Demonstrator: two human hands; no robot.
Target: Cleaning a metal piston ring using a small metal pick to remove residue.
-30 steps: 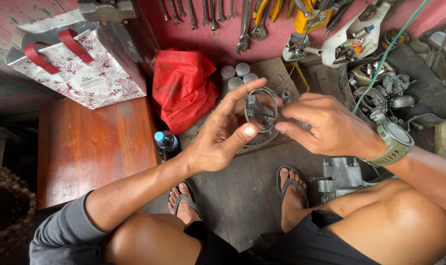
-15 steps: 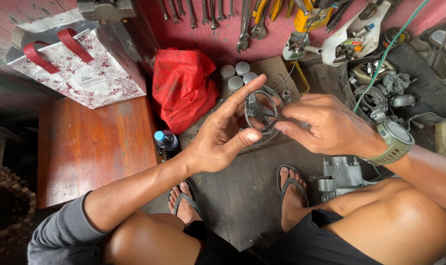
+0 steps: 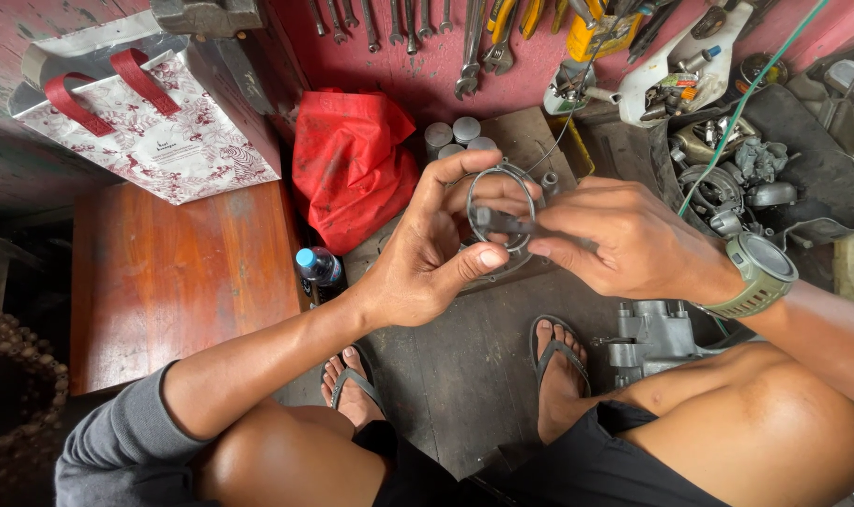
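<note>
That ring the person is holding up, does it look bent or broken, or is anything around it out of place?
Nothing stands out. The thin dark ring looks round and whole, pinched between the left hand and right hand. The wrenches hang in a row on the red wall, and the plastic bottle shows no spill.

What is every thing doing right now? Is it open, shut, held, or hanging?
Dark ring: held up by both hands.
Left hand: fingers spread, pinching the ring.
Right hand: pinching the ring's middle.
Water bottle: capped.
Red bag: slumped against wall.
Wrenches: hanging.
</note>
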